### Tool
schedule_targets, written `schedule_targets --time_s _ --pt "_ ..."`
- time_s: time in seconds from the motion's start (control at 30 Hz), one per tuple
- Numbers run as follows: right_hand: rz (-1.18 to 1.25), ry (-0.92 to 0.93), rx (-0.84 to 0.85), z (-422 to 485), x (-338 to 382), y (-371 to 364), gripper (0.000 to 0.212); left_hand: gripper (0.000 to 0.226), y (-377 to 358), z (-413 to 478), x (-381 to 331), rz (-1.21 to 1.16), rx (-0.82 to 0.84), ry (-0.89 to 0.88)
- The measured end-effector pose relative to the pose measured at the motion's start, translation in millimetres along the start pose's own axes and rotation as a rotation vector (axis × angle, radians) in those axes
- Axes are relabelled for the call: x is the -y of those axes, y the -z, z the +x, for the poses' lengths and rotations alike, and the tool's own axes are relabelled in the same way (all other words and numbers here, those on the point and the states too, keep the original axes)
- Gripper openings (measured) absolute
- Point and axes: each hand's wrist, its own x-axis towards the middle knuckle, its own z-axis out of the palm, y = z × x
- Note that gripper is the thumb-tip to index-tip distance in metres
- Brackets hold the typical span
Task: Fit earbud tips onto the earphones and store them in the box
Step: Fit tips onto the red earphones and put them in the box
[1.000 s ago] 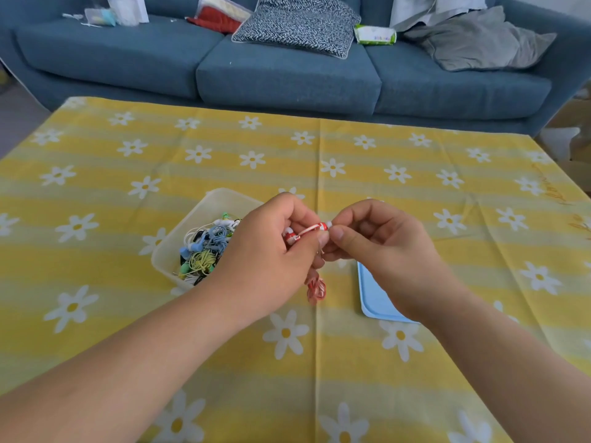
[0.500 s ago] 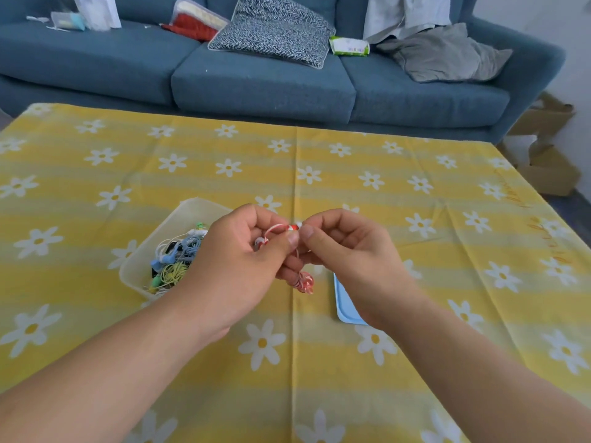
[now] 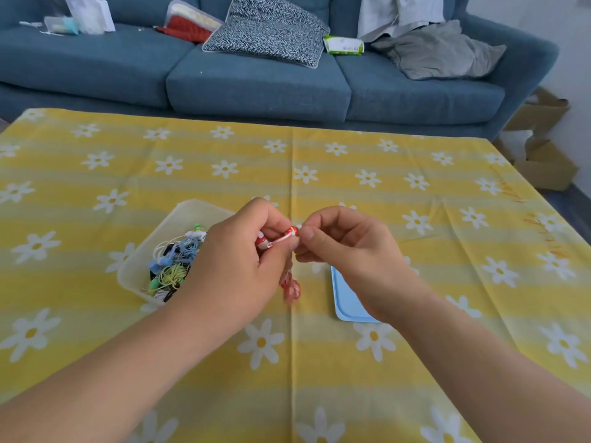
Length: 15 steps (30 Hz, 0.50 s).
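Red-and-white wired earphones: held up for tip fitting.
Left hand: fingers curled round them, steadying.
Right hand: fingertips pinching one bud's end.

surface: yellow daisy tablecloth | left: clear box holding tangled earphones | right: light-blue lid, flat

Blue lid half behind right hand, red earphones coil blurred, box corner hidden.

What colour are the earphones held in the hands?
The earphones are red and white, clearest in the head view.
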Motion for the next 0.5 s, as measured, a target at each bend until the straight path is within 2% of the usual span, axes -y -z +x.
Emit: schedule_targets --time_s 0.13,0.2,0.3,0.5 --pt "-0.025 0.037 -0.039 -0.2 -0.8 -2.7 0.006 0.016 0.3 -0.4 2.3 -0.148 -0.003 0.105" --pt "0.038 0.012 -0.036 -0.6 -1.2 -4.7 0.007 0.014 1.1 1.0 2.0 -0.215 -0.015 0.116" --pt "0.148 -0.077 -0.028 -1.8 -2.7 -6.6 0.023 0.014 2.7 1.9 4.2 -0.198 0.008 0.085" --pt "0.249 -0.147 0.023 -0.2 2.3 -5.1 0.020 0.015 4.4 1.9 9.0 -0.117 0.049 0.051"
